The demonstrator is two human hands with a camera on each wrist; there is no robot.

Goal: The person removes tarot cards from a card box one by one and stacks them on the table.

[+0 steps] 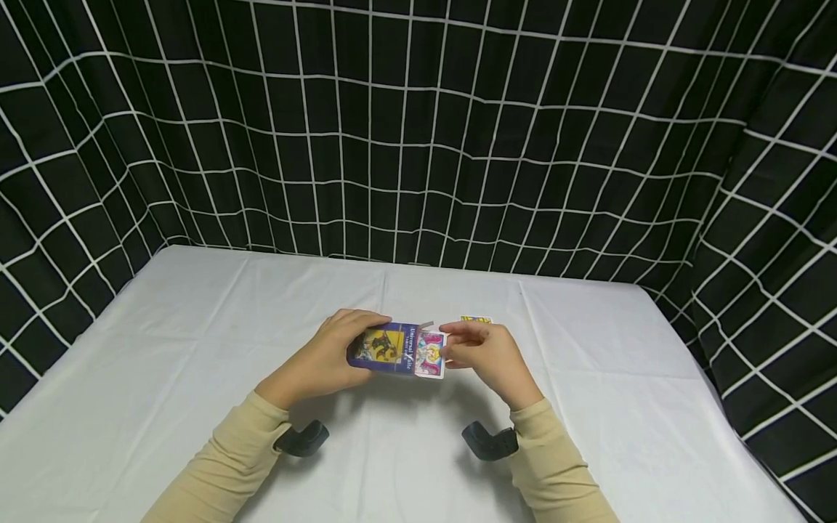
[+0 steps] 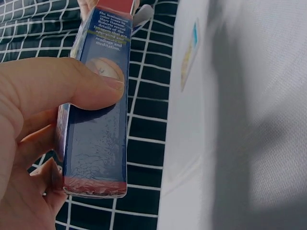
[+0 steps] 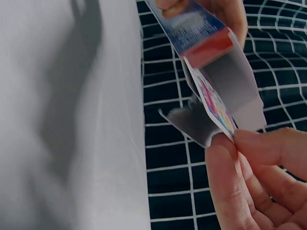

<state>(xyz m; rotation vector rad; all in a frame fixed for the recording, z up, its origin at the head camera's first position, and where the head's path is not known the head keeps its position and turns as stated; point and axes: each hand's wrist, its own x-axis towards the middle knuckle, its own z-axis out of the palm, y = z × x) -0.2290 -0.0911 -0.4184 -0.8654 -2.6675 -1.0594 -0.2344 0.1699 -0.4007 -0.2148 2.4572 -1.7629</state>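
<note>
My left hand (image 1: 335,350) grips a dark blue tarot card box (image 1: 386,347), held sideways over the table with its opening to the right. In the left wrist view the thumb (image 2: 91,86) lies across the box's narrow printed side, fingers behind it. A colourful card (image 1: 429,357) with a white border juts from the open end. My right hand (image 1: 487,356) pinches this card's outer edge between thumb and fingertips. The right wrist view shows the card (image 3: 213,103) partly within the box mouth, the unfolded flaps around it; its inner end is hidden.
Another card (image 1: 476,319), mostly yellow, lies on the white-covered table (image 1: 196,327) behind the right hand. A black curtain with white grid lines (image 1: 392,131) surrounds the table's back and sides. Dark curved wrist mounts (image 1: 304,439) show at both sleeves.
</note>
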